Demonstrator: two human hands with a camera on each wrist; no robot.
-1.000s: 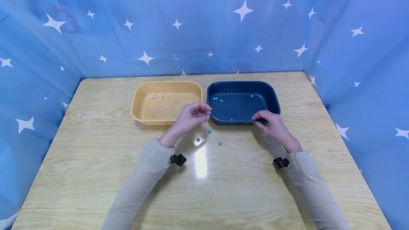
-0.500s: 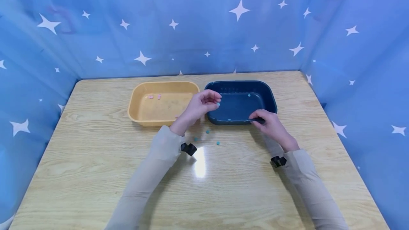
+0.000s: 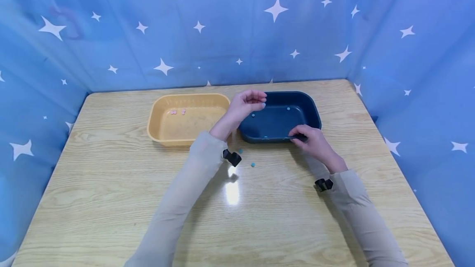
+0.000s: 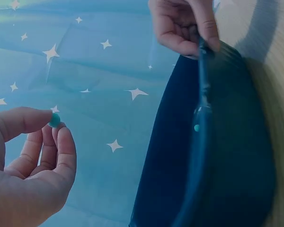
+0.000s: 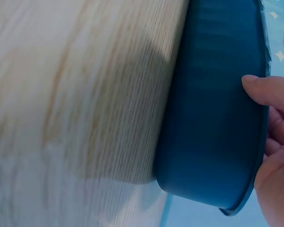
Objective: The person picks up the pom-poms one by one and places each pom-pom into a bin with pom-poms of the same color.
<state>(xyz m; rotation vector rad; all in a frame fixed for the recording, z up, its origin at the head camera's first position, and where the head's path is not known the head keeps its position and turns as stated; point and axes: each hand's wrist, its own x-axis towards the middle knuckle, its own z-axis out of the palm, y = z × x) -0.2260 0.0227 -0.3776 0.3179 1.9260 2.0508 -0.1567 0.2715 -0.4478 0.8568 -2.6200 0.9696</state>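
My left hand (image 3: pixel 240 109) is raised over the left side of a dark blue plastic tub (image 3: pixel 316 114). Between thumb and fingertips it pinches a small round teal bead (image 4: pixel 54 120), while the other fingers curl loosely beneath. At the tub's near right side, my right hand (image 3: pixel 313 141) grips the rim, thumb on the outer wall (image 5: pixel 213 109) and fingers over the inside. Teal beads lie inside the tub, one toward the back right (image 3: pixel 288 109); the left hand hides part of the tub's floor.
To the left stands a yellow tub (image 3: pixel 152 129) holding several pink beads (image 3: pixel 183 111). Loose teal beads lie on the wooden table (image 3: pixel 92 176) in front, including one nearer bead (image 3: pixel 253 165). A blue star-patterned curtain (image 3: pixel 222 32) surrounds the table's back and sides.
The left hand, pinching the teal bead, has moved right and away from me, from the gap between the tubs to over the dark blue one. The right hand keeps its grip on the rim.
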